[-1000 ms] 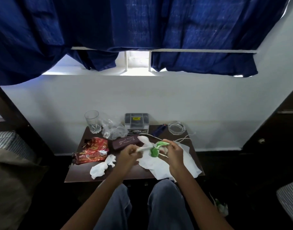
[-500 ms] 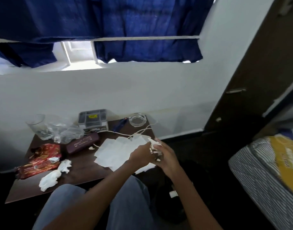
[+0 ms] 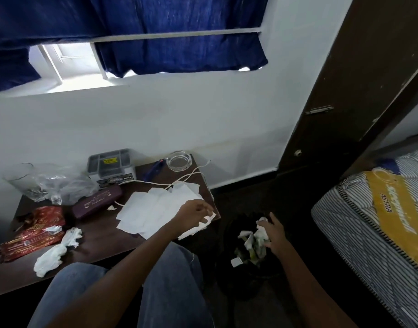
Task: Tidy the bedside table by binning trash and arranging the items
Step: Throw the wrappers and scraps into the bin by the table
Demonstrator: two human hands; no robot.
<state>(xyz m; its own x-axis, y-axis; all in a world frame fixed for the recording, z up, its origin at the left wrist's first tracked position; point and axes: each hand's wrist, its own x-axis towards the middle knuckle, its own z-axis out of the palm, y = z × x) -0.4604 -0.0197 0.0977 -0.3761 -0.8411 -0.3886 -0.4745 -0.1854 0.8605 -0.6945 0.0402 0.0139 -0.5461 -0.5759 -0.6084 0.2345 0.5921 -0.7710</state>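
Note:
The dark bedside table [image 3: 103, 235] carries a spread of white papers [image 3: 155, 209], a crumpled tissue [image 3: 56, 252], a red wrapper [image 3: 32, 230] and a maroon case [image 3: 96, 204]. My left hand [image 3: 196, 210] hovers over the papers' right edge, fingers loosely curled, with nothing plainly in it. To the right of the table, on the floor, stands a black bin [image 3: 227, 256]. My right hand [image 3: 273, 233] is over its mouth, fingers spread, with crumpled white and green trash [image 3: 251, 240] lying just beneath it.
At the table's back stand a glass [image 3: 20, 178], a clear plastic bag [image 3: 65, 185], a grey organiser box [image 3: 110, 165], a blue pen [image 3: 153, 168] and a glass ashtray [image 3: 179, 159]. A white cable [image 3: 155, 183] crosses the papers. A striped mattress [image 3: 381, 221] lies right of the bin.
The view has swung right. Both hands carried the white and green trash off the table; my right hand now is at the bin and the left has stayed back over the papers.

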